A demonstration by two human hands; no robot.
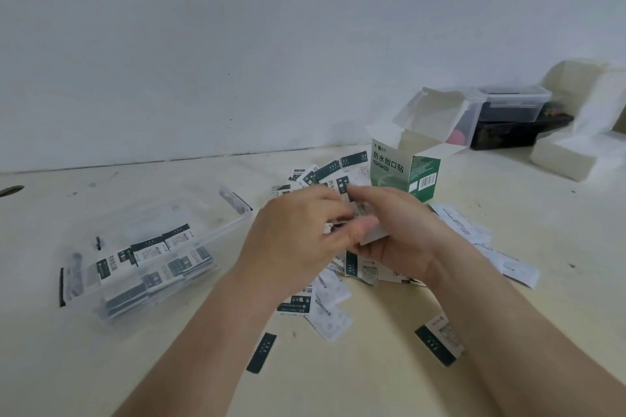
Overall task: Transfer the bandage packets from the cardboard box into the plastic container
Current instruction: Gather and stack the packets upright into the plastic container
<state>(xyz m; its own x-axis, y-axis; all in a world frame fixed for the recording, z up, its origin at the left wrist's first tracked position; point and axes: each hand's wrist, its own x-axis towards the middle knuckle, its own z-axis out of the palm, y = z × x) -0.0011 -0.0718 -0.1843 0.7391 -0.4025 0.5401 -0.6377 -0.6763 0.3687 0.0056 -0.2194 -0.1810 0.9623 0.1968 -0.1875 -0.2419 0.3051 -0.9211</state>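
Observation:
A green and white cardboard box (404, 166) stands open on the table, behind my hands. Several bandage packets (330, 311) lie scattered on the table around and under my hands. The clear plastic container (203, 240) sits at the left with several packets inside. My left hand (298, 230) and my right hand (403, 234) meet above the pile, both with fingers curled round a small stack of packets (367, 234) held between them. The stack is partly hidden by my fingers and blurred.
At the back right stand a clear lidded tub (515, 105) on a dark case (508, 135), and white foam or paper blocks (562, 159). A pale wall rises behind the table. One packet (438, 342) lies near my right forearm.

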